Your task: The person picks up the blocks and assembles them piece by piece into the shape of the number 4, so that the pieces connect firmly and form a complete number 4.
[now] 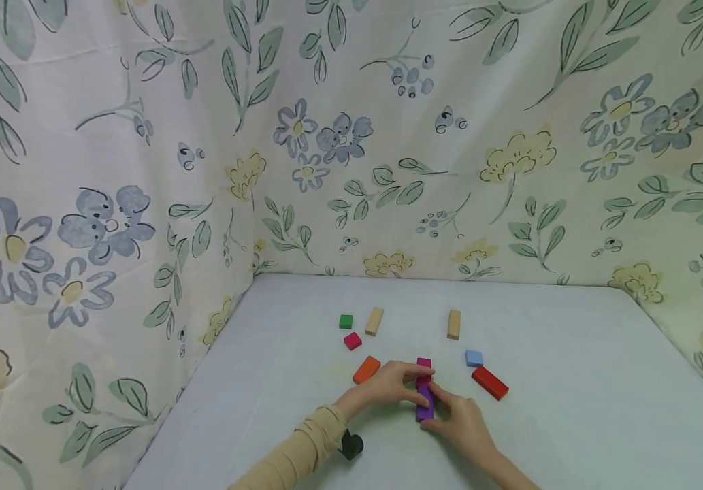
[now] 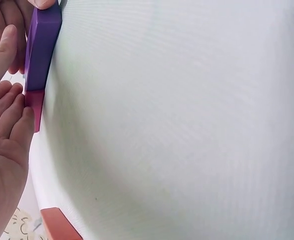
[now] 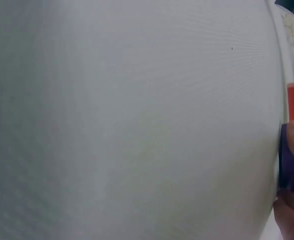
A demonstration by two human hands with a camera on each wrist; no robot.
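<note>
A purple block (image 1: pixel 426 411) and a magenta block (image 1: pixel 424 363) lie end to end on the table. My left hand (image 1: pixel 390 382) reaches in from the left, its index finger across the magenta block and its thumb over the purple one. From the right, my right hand (image 1: pixel 464 427) pinches the purple block lengthwise, thumb at the near end, fingertips by the joint. In the left wrist view the magenta block (image 2: pixel 36 107) meets the purple block (image 2: pixel 43 50), with left fingers along its side. The right wrist view catches the purple block (image 3: pixel 288 160) between thumb and fingers.
Left of the blocks lie an orange block (image 1: pixel 366 369), a red-pink cube (image 1: pixel 353 341) and a green cube (image 1: pixel 346 322). Two plain wooden blocks (image 1: pixel 374 321) stand farther back. A light blue block (image 1: pixel 474 358) and a red block (image 1: pixel 490 383) lie right. Floral cloth (image 1: pixel 388 170) surrounds the table.
</note>
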